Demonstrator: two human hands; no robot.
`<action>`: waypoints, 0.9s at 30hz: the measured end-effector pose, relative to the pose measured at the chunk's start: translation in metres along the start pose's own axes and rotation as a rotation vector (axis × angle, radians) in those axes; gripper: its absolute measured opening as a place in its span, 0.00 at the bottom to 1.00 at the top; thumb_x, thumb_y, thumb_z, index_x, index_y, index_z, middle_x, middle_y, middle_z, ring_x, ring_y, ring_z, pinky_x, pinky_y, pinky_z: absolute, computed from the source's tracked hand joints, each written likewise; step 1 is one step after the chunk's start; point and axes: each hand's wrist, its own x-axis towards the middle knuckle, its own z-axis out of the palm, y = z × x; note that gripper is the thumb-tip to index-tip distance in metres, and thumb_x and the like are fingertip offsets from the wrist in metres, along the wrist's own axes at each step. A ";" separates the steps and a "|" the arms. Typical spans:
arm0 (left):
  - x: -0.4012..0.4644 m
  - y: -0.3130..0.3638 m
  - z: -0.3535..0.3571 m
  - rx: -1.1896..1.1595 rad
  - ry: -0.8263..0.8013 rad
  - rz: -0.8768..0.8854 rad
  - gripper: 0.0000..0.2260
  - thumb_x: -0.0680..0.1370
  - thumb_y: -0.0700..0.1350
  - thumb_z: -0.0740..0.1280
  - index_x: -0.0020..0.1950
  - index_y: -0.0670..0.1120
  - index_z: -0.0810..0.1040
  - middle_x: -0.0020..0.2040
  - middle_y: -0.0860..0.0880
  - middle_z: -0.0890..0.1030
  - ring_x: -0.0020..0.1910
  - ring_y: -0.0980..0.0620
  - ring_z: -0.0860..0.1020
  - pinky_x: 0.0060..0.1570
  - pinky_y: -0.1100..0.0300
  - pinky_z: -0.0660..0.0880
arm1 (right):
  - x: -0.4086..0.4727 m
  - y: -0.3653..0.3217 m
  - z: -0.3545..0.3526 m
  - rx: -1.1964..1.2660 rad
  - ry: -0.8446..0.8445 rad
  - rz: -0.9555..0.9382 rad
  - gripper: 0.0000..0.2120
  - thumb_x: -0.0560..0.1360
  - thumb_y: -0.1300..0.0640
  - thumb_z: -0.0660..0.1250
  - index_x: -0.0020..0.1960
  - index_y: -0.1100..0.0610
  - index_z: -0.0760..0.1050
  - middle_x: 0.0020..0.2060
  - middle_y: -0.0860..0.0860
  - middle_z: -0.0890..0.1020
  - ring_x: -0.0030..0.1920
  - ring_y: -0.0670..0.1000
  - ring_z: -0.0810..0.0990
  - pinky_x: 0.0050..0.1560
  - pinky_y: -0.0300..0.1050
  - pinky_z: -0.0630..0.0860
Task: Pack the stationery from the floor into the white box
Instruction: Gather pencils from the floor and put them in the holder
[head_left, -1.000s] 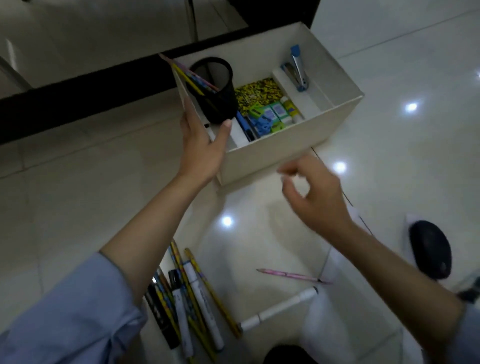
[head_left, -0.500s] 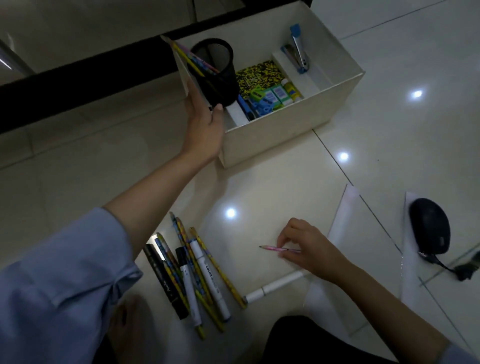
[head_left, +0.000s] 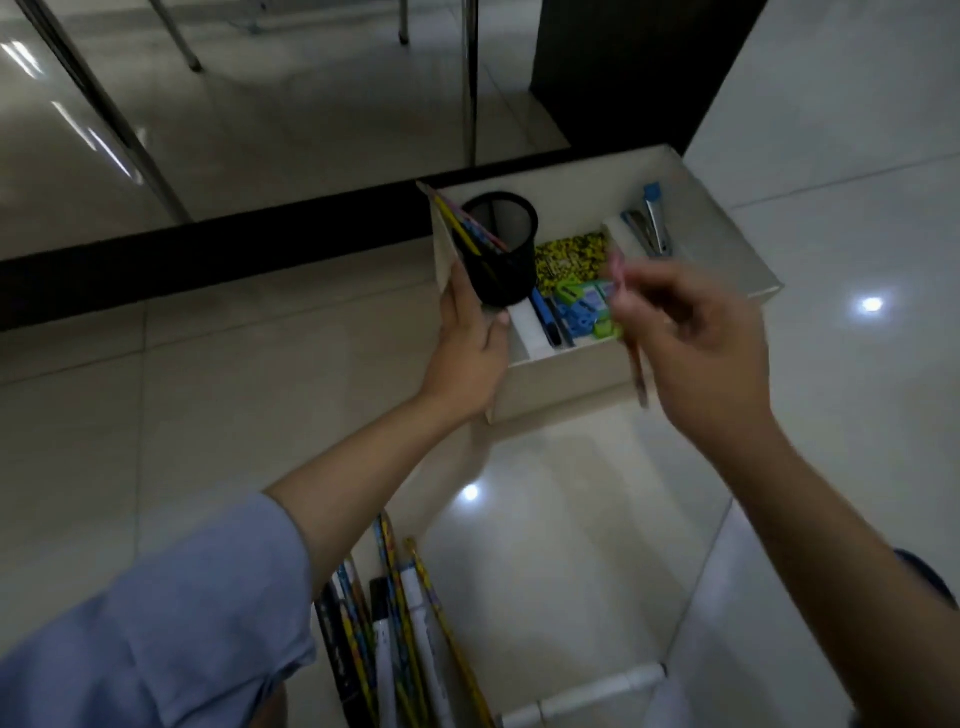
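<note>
The white box stands open on the tiled floor. Inside it are a black mesh pen cup with pencils, a yellow patterned pad, green and blue erasers and sharpeners, and a blue stapler. My left hand grips the box's left corner beside the cup. My right hand is raised over the box's front wall and pinches a pink pencil, blurred by motion. Several pencils and markers lie on the floor near my left sleeve, with a white marker to their right.
A dark skirting strip runs behind the box, with a dark panel and metal chair legs beyond. Glossy tiles with light reflections surround the box.
My right hand has picked the pink pencil off the floor and lifted it up to the box. My left hand has kept hold of the box's corner. The view has tilted upward.
</note>
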 end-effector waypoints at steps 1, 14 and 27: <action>-0.001 0.001 0.000 -0.009 0.000 0.000 0.30 0.81 0.43 0.55 0.75 0.43 0.38 0.77 0.43 0.46 0.75 0.50 0.50 0.66 0.70 0.48 | 0.025 -0.005 0.005 0.023 0.051 -0.029 0.08 0.75 0.63 0.67 0.51 0.54 0.77 0.41 0.46 0.81 0.41 0.41 0.79 0.45 0.34 0.77; -0.006 0.003 0.005 -0.069 0.020 -0.011 0.29 0.82 0.43 0.53 0.76 0.48 0.38 0.77 0.49 0.46 0.69 0.63 0.49 0.66 0.70 0.47 | 0.136 0.071 0.079 -0.228 0.036 -0.075 0.03 0.73 0.61 0.68 0.46 0.61 0.77 0.39 0.48 0.78 0.39 0.41 0.74 0.40 0.23 0.67; -0.004 0.001 0.001 -0.018 -0.035 -0.027 0.30 0.82 0.45 0.53 0.75 0.48 0.35 0.77 0.48 0.44 0.76 0.53 0.48 0.68 0.66 0.48 | 0.123 0.102 0.065 -0.139 -0.349 0.311 0.46 0.64 0.56 0.78 0.74 0.52 0.55 0.69 0.53 0.67 0.66 0.49 0.67 0.63 0.42 0.68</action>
